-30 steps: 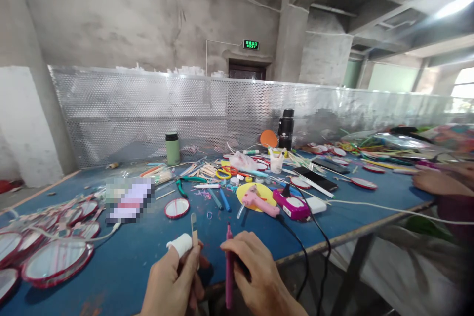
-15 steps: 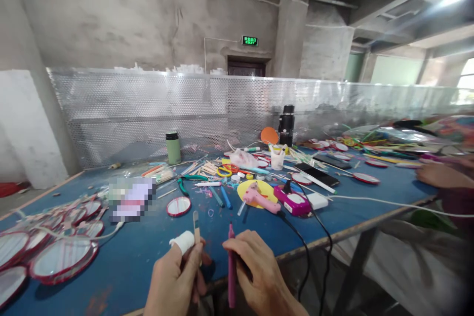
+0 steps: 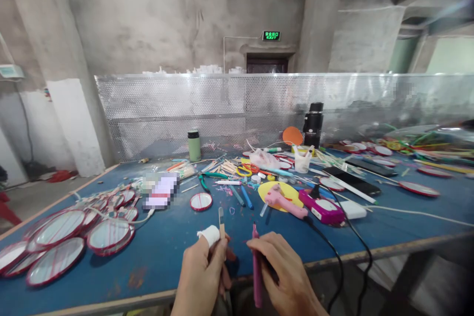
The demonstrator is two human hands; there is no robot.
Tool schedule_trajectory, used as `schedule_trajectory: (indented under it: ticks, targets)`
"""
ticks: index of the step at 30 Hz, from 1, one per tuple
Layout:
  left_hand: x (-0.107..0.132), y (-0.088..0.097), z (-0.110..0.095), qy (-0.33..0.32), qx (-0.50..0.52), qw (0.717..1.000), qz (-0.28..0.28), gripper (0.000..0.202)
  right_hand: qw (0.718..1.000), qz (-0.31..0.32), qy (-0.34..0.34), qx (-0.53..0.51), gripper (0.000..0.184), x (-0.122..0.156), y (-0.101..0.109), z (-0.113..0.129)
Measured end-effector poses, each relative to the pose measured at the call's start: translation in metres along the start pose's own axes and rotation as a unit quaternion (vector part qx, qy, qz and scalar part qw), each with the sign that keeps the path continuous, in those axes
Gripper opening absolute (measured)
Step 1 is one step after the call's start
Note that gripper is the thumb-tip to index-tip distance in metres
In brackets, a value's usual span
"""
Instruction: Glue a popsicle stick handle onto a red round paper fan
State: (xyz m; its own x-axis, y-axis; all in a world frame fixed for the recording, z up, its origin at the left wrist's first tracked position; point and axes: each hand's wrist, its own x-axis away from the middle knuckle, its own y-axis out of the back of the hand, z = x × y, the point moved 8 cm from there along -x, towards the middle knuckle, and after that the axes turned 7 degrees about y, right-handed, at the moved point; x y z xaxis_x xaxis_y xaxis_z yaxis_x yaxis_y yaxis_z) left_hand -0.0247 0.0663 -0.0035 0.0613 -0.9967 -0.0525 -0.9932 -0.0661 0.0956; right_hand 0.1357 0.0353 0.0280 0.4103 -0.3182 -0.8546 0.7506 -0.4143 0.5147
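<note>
Left hand: my left hand [image 3: 202, 276] is clenched on a wooden stick [image 3: 221, 221], pinched between thumb and fingers. A white wrap [image 3: 209, 234] covers one fingertip, I'd guess as padding or protection.
Wooden stick: it stands upright over the near edge of the bench [image 3: 155, 252], its rounded top clear of the grip. Held low like this, most of its length stays free, as I read it.
Right hand: my right hand [image 3: 287, 276] is closed around a pink tool [image 3: 255, 261], gripped like a pen with the tip up.
Pink tool: it is just beside the stick and not touching it. Both sit over the near edge, about midway along.
Glue gun: a pink glue gun [image 3: 286, 202] lies on a yellow disc [image 3: 274, 190] toward the middle of the bench. I judge that the disc keeps the nozzle off the blue top. A black cable [image 3: 335, 254] runs from there over the near edge.
Mirrors: red-rimmed round mirrors [image 3: 109, 234] are bunched at the left end, overlapping. A small one [image 3: 201, 201] lies apart, nearer the middle.
Far edge: a green flask [image 3: 193, 145] and a black flask [image 3: 313, 126] stand upright against the perforated screen [image 3: 222, 108], away from the clutter.
Writing: the green sign [image 3: 271, 35] above the door reads EXIT, and the characters over it are too small for me to read. I can read no brand on the flasks.
</note>
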Motion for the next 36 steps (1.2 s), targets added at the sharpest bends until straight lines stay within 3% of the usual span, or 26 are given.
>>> schedule_trajectory:
  ticks: [10, 13, 16, 18, 20, 22, 26, 32, 36]
  targets:
    - [-0.001, 0.000, 0.002, -0.005, 0.013, 1.000, 0.000, 0.041, 1.000, 0.011, 0.011, 0.007, 0.035, 0.000, 0.000, 0.003]
    - [-0.001, -0.001, 0.003, -0.008, 0.008, 1.000, 0.006, 0.041, 0.997, 0.057, 0.042, 0.026, 0.030, -0.021, 0.003, 0.010]
    - [-0.002, -0.001, 0.004, -0.009, 0.009, 1.000, -0.001, 0.041, 0.987, 0.130, 0.060, 0.080, 0.023, -0.062, 0.001, 0.002]
    - [-0.001, 0.001, 0.003, -0.009, 0.017, 1.000, -0.012, 0.040, 0.969, 0.203, 0.074, 0.121, 0.024, -0.089, -0.013, -0.014]
    - [0.000, 0.002, 0.001, -0.004, 0.029, 0.999, -0.020, 0.040, 0.933, 0.309, 0.083, 0.168, 0.023, -0.105, -0.041, -0.037]
    - [0.001, 0.002, 0.001, 0.005, 0.037, 0.999, -0.019, 0.039, 0.916, 0.349, 0.098, 0.172, 0.022, -0.112, -0.065, -0.057]
    - [-0.001, 0.001, 0.002, 0.009, 0.049, 0.999, -0.002, 0.035, 0.892, 0.400, 0.102, 0.182, 0.018, -0.109, -0.099, -0.090]
    - [-0.007, -0.003, 0.009, -0.006, 0.060, 0.998, 0.033, 0.033, 0.884, 0.413, 0.053, 0.214, 0.026, -0.139, -0.104, -0.127]
    - [-0.009, -0.002, 0.011, -0.008, 0.063, 0.997, 0.035, 0.030, 0.861, 0.456, 0.016, 0.225, 0.034, -0.158, -0.128, -0.145]
